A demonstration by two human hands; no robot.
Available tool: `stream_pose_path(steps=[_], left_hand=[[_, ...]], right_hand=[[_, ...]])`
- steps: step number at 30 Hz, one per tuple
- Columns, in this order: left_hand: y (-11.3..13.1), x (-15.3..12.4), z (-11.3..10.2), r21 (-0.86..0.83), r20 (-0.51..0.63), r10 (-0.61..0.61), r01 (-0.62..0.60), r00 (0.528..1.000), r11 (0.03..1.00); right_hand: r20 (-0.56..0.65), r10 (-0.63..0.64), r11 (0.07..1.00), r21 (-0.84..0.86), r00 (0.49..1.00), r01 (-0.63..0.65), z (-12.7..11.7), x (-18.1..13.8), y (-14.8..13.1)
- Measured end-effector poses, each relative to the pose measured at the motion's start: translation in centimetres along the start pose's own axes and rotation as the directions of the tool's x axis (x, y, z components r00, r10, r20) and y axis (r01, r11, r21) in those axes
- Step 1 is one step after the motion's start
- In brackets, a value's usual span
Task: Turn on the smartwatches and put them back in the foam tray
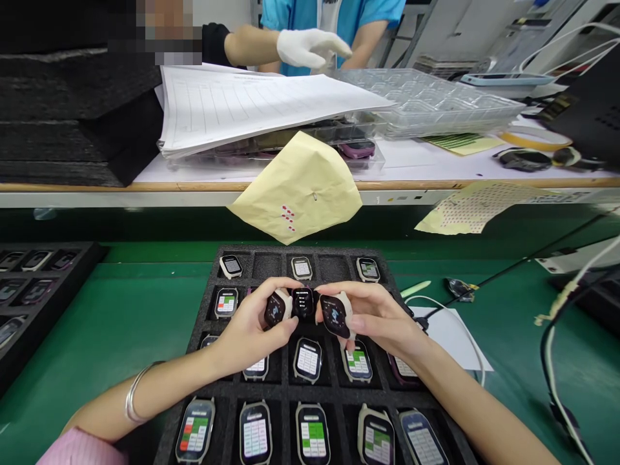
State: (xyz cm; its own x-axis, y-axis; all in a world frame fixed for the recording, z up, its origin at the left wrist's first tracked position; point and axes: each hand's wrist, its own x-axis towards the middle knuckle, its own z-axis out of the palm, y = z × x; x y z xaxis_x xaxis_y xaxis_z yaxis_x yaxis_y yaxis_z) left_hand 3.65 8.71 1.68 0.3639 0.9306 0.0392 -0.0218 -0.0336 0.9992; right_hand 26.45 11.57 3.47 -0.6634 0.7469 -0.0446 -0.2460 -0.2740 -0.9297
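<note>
My left hand (249, 323) pinches a strapless smartwatch (276, 309) with a pale case, its dark screen tilted up. In my right hand (382, 315) is another pale-cased smartwatch (334, 316), held between thumb and fingers, its screen dark with a small bluish figure. Between the two, a dark smartwatch (303, 302) shows lines of white text; whether my fingers touch it I cannot tell. Both hands hover over a black foam tray (290, 251), whose compartments hold several watches. Many of their screens, such as that of a front-row watch (312, 434), show green, white or red grids.
Another black tray (90, 258) with watches lies at left on the green bench (145, 278). Yellow paper (300, 187) hangs from the shelf edge ahead. Printed sheets (271, 103) and clear plastic trays (436, 103) sit above. A co-worker's gloved hand (310, 48) is beyond. Cables (549, 361) run at right.
</note>
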Motion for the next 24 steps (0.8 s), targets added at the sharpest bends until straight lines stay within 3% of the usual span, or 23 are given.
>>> stream_pose_path(steps=[6, 11, 24], left_hand=[[0.20, 0.03, -0.06, 0.088, -0.008, 0.020, -0.019, 1.000, 0.996], [0.14, 0.01, -0.07, 0.017, 0.011, 0.000, 0.000, 1.000, 1.000], [0.22, 0.01, -0.06, 0.048, 0.005, -0.001, 0.001, 1.000, 0.999]], right_hand=[[-0.024, -0.005, 1.000, 0.011, 1.000, 0.005, 0.00, 0.02, 0.06], [-0.012, -0.023, 1.000, -0.004, 1.000, 0.023, -0.06, 0.00, 0.14], [-0.015, -0.010, 1.000, -0.030, 1.000, 0.009, 0.05, -0.01, 0.13]])
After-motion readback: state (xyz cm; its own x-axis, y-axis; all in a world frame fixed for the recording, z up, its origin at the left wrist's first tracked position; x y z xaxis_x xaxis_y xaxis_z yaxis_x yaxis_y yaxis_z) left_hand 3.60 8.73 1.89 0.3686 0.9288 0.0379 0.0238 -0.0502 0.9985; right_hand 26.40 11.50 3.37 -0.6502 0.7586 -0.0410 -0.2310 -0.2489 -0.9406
